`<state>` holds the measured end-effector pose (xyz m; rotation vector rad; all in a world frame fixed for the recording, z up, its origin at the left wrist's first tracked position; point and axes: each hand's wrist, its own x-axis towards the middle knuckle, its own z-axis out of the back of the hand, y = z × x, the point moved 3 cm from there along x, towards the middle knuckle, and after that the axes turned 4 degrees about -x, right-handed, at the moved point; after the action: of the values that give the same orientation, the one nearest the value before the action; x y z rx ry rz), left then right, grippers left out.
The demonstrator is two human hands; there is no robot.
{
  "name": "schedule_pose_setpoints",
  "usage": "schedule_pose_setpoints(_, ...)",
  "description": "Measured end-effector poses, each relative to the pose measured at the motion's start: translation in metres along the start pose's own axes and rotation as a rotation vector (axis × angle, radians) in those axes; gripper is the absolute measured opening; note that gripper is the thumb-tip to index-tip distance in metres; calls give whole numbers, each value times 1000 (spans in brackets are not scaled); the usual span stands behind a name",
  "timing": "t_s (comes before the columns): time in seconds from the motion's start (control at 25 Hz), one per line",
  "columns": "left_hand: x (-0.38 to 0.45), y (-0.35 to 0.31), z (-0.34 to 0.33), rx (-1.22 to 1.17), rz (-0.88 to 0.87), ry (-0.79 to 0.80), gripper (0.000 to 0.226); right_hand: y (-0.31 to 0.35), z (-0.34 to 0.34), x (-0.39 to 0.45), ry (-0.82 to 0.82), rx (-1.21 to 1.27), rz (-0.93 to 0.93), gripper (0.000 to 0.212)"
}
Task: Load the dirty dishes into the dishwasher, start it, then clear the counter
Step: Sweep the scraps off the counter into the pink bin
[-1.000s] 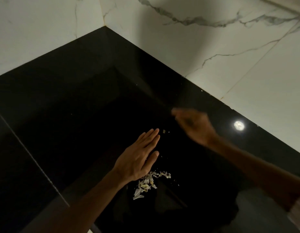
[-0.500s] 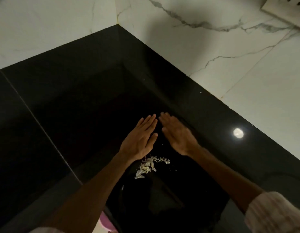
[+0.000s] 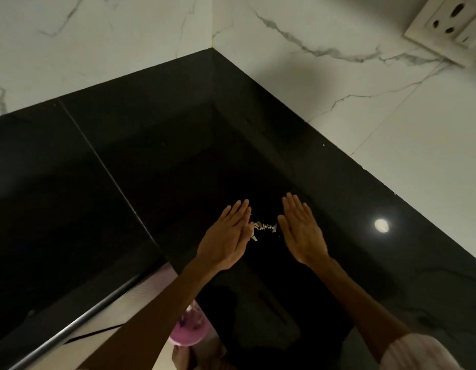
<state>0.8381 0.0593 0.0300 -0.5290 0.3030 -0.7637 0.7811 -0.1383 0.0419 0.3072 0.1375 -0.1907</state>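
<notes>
A small heap of pale food scraps (image 3: 263, 227) lies on the glossy black counter (image 3: 156, 161) near its corner. My left hand (image 3: 227, 236) rests flat on the counter with straight fingers, its edge touching the left side of the scraps. My right hand (image 3: 302, 231) lies flat with straight fingers just right of the scraps. The scraps sit between the two hands. Neither hand holds anything.
White marble walls (image 3: 338, 84) meet at the counter's far corner. A wall socket (image 3: 450, 25) sits at the upper right. Below the counter's front edge a metal bar (image 3: 71, 327) runs along a cabinet, and a pink object (image 3: 190, 329) shows under my left forearm.
My right hand has swung down and apart from the left, now flat beside the scraps. The scraps now lie between both hands, further up the counter. The view has shifted back.
</notes>
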Motion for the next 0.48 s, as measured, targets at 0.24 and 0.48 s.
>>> schedule_pose_setpoints(0.24,-38,-11,-15,-59,-26,-22,46,57,-13,-43,193,107,263,51)
schedule_pose_setpoints(0.48,-71,-10,-6,-691,124,-495,58,43,6,2,69,400,33,59)
